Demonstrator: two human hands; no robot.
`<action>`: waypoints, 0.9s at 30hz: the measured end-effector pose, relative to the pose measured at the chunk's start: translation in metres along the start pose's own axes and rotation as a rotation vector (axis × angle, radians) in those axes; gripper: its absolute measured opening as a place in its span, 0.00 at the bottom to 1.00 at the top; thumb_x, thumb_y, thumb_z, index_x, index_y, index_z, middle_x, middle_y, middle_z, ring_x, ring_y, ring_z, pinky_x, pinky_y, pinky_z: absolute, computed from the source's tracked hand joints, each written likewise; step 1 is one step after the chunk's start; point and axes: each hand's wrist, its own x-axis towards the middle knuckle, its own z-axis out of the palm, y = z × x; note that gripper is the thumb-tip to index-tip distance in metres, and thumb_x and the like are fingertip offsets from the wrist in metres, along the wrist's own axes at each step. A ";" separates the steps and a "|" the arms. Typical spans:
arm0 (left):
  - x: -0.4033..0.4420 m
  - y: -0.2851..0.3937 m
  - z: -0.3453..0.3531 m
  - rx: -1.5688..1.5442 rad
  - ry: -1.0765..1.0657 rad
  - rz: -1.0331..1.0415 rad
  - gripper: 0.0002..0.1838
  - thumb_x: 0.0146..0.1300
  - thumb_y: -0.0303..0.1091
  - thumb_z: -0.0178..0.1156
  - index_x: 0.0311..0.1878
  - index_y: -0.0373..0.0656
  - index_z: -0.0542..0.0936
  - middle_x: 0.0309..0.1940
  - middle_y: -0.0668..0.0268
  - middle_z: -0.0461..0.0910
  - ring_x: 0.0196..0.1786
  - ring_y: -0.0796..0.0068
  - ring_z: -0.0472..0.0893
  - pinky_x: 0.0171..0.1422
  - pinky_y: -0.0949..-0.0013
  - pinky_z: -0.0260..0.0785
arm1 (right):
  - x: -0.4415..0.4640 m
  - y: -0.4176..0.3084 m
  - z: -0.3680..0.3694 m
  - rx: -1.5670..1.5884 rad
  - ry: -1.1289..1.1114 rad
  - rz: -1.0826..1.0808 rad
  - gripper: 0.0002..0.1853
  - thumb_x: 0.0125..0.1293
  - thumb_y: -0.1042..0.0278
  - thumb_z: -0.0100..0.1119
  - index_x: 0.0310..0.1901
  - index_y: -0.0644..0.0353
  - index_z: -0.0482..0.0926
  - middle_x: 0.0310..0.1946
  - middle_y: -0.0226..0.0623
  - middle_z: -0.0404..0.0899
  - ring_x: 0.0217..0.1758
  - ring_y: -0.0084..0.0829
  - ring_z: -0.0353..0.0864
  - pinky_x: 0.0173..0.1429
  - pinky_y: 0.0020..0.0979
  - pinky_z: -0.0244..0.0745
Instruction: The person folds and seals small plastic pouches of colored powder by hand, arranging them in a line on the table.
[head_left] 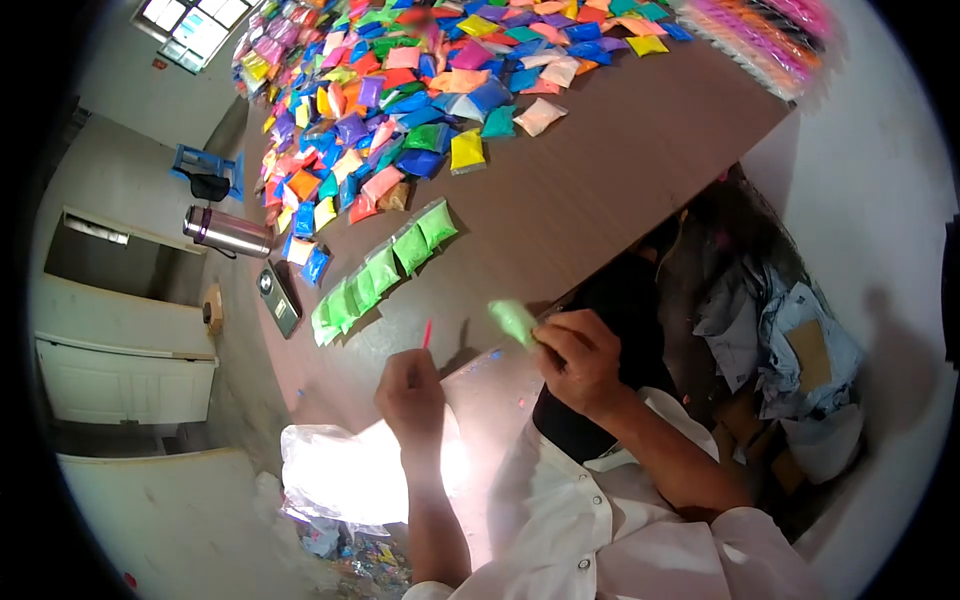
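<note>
My left hand [410, 388] is closed around a thin red stick [428, 333] that points up from the fingers, over the near part of the brown table [600, 180]. To its right, my right hand [580, 358] pinches a small light green packet [512, 320], slightly blurred. The two hands are apart. Beyond them, a row of bright green packets [372, 278] lies on the table, overlapping one another.
A large pile of colourful packets [400, 100] covers the far table. A steel flask [230, 232] and a phone [278, 298] lie at the left edge. Bundled colourful strips [765, 40] are at the far right. A clear plastic bag [340, 475] lies near my left forearm.
</note>
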 end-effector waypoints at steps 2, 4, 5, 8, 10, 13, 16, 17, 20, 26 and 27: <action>0.000 -0.023 -0.003 0.030 0.042 0.004 0.04 0.68 0.21 0.66 0.37 0.41 0.82 0.27 0.61 0.81 0.27 0.68 0.82 0.34 0.65 0.74 | 0.018 0.006 -0.002 -0.081 0.074 -0.061 0.15 0.52 0.84 0.75 0.42 0.60 0.86 0.38 0.36 0.80 0.38 0.38 0.82 0.40 0.35 0.81; 0.001 -0.046 -0.006 0.082 0.073 0.013 0.05 0.67 0.20 0.65 0.37 0.42 0.81 0.27 0.61 0.82 0.27 0.65 0.82 0.34 0.64 0.74 | 0.032 0.014 -0.002 -0.147 0.048 -0.095 0.15 0.52 0.84 0.75 0.42 0.60 0.86 0.38 0.35 0.80 0.38 0.38 0.82 0.40 0.35 0.81; 0.002 -0.056 -0.007 0.071 0.080 0.003 0.05 0.67 0.20 0.65 0.37 0.42 0.81 0.27 0.61 0.82 0.27 0.65 0.82 0.34 0.64 0.74 | 0.037 0.017 -0.002 -0.210 0.028 -0.120 0.15 0.52 0.84 0.74 0.42 0.59 0.86 0.38 0.35 0.79 0.38 0.38 0.81 0.40 0.35 0.80; 0.004 -0.073 -0.006 0.108 0.141 0.041 0.05 0.69 0.23 0.66 0.37 0.41 0.81 0.27 0.61 0.82 0.26 0.65 0.81 0.32 0.64 0.73 | 0.043 0.019 0.008 -0.257 -0.051 -0.159 0.15 0.52 0.80 0.75 0.42 0.58 0.87 0.40 0.33 0.79 0.38 0.37 0.80 0.45 0.37 0.79; 0.008 -0.071 -0.005 0.089 0.141 0.028 0.05 0.70 0.23 0.67 0.37 0.40 0.80 0.28 0.60 0.82 0.26 0.66 0.82 0.31 0.64 0.73 | 0.042 0.015 0.016 -0.276 -0.124 -0.172 0.15 0.52 0.79 0.76 0.42 0.57 0.87 0.41 0.33 0.79 0.38 0.37 0.80 0.46 0.37 0.78; 0.010 -0.073 -0.003 0.072 0.137 -0.014 0.05 0.70 0.24 0.68 0.37 0.39 0.81 0.28 0.60 0.83 0.25 0.67 0.82 0.31 0.65 0.74 | 0.036 0.004 0.019 -0.295 -0.226 -0.150 0.15 0.50 0.75 0.78 0.42 0.56 0.88 0.42 0.33 0.78 0.40 0.36 0.81 0.48 0.37 0.78; 0.009 -0.079 -0.001 0.047 0.147 -0.043 0.05 0.70 0.24 0.69 0.38 0.39 0.81 0.29 0.60 0.84 0.26 0.69 0.83 0.32 0.65 0.75 | 0.033 -0.003 0.014 -0.257 -0.330 -0.040 0.16 0.56 0.67 0.77 0.46 0.53 0.88 0.44 0.33 0.81 0.45 0.37 0.82 0.53 0.40 0.78; 0.008 -0.081 0.000 0.032 0.156 -0.037 0.05 0.70 0.24 0.69 0.38 0.39 0.82 0.29 0.61 0.84 0.26 0.69 0.83 0.32 0.66 0.75 | 0.033 -0.001 0.009 -0.295 -0.326 -0.067 0.17 0.58 0.63 0.76 0.48 0.53 0.88 0.46 0.34 0.82 0.48 0.38 0.82 0.55 0.41 0.77; 0.008 -0.078 0.000 0.013 0.161 -0.056 0.05 0.69 0.24 0.71 0.39 0.39 0.83 0.30 0.60 0.84 0.27 0.69 0.84 0.33 0.66 0.76 | 0.058 -0.001 0.001 -0.371 -0.349 -0.169 0.20 0.62 0.55 0.74 0.53 0.55 0.87 0.55 0.38 0.82 0.58 0.39 0.81 0.63 0.43 0.75; 0.007 -0.077 0.000 0.013 0.160 -0.074 0.04 0.72 0.26 0.69 0.39 0.39 0.83 0.30 0.60 0.84 0.26 0.69 0.82 0.33 0.66 0.74 | 0.057 0.022 -0.003 -0.459 -0.661 -0.201 0.32 0.68 0.48 0.69 0.67 0.62 0.80 0.72 0.47 0.76 0.77 0.45 0.72 0.80 0.50 0.61; 0.006 -0.077 0.000 0.003 0.152 -0.083 0.04 0.72 0.26 0.69 0.39 0.39 0.83 0.29 0.60 0.84 0.27 0.69 0.83 0.33 0.66 0.74 | 0.055 0.024 -0.003 -0.458 -0.698 -0.167 0.35 0.68 0.48 0.69 0.70 0.63 0.77 0.74 0.48 0.74 0.78 0.46 0.70 0.82 0.51 0.57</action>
